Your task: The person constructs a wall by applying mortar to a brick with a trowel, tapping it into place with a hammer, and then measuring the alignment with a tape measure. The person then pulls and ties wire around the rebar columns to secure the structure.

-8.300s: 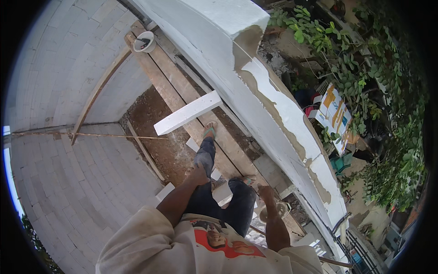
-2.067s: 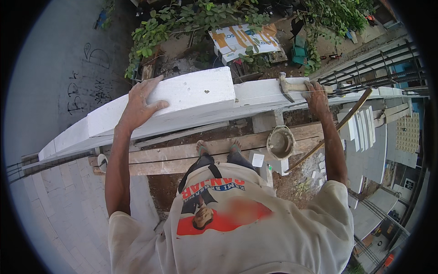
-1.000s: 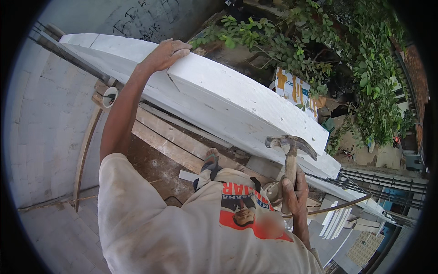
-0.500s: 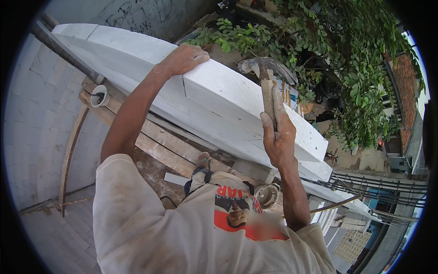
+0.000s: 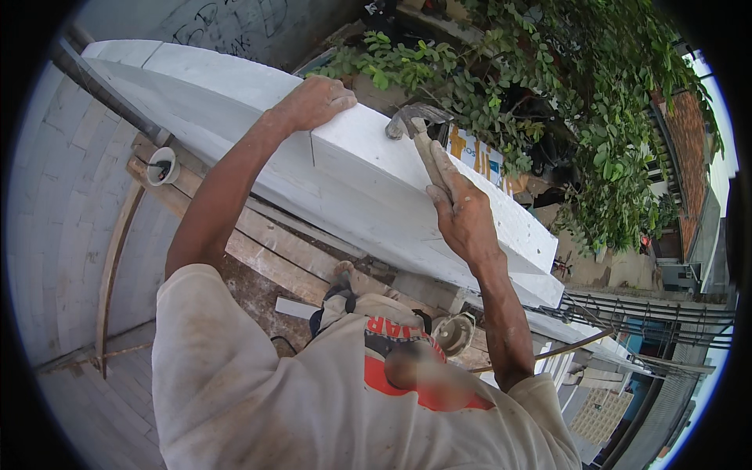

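Note:
My left hand [image 5: 315,103] lies palm down on top of the white block wall [image 5: 227,74], beside a vertical joint between two blocks. Its fingers rest across the top, holding nothing, and the thumb is hidden. In my right hand [image 5: 466,215] is a claw hammer [image 5: 429,157], gripped by its pale, dusty handle. The hammer's metal head is up and away from me, over the far edge of the top course. Under it lies the long white block [image 5: 415,160] to the right of the joint.
Wooden planks [image 5: 278,243] run below the wall at my feet. A white bucket [image 5: 163,167] stands on them at the left, and a round pale container [image 5: 454,334] near my body. Leafy branches [image 5: 603,102] and a taped carton [image 5: 475,155] show beyond the wall. Steel bars [image 5: 650,317] stick out at right.
The hammer and my right hand have moved left and slightly toward the wall top, and the hammer head has tilted left. My left hand stays at the same spot on the block.

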`<control>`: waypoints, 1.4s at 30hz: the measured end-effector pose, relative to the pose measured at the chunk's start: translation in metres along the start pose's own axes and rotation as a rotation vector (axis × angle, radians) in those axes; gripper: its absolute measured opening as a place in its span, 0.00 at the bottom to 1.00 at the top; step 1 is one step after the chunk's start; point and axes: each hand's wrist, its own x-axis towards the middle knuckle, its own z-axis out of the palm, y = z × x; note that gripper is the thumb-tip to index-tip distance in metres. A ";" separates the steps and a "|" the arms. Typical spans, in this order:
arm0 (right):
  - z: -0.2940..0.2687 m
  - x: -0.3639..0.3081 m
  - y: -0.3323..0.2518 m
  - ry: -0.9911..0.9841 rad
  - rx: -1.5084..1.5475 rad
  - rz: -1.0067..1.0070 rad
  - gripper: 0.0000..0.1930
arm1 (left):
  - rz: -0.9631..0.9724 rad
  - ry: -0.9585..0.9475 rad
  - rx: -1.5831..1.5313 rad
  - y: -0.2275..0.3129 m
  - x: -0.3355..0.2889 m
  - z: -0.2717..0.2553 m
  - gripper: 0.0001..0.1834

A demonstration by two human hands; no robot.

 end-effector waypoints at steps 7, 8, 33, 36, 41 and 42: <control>0.010 0.007 0.002 -0.034 -0.081 -0.040 0.31 | 0.024 -0.043 -0.013 -0.001 0.004 -0.004 0.20; 0.010 0.004 0.009 -0.023 -0.061 -0.081 0.31 | -0.002 -0.035 -0.003 0.001 -0.001 -0.001 0.20; 0.024 -0.403 0.166 0.151 0.554 0.940 0.38 | 0.254 -0.109 0.240 0.265 0.003 0.088 0.49; 0.023 -0.417 0.182 0.330 0.506 0.986 0.37 | 0.248 -0.133 0.280 0.311 0.013 0.120 0.51; 0.006 -0.399 0.226 0.468 1.012 1.074 0.37 | 0.189 -0.159 0.095 0.322 0.051 0.136 0.44; -0.001 -0.388 0.235 0.554 1.040 1.023 0.35 | 0.138 -0.187 0.101 0.323 0.060 0.140 0.40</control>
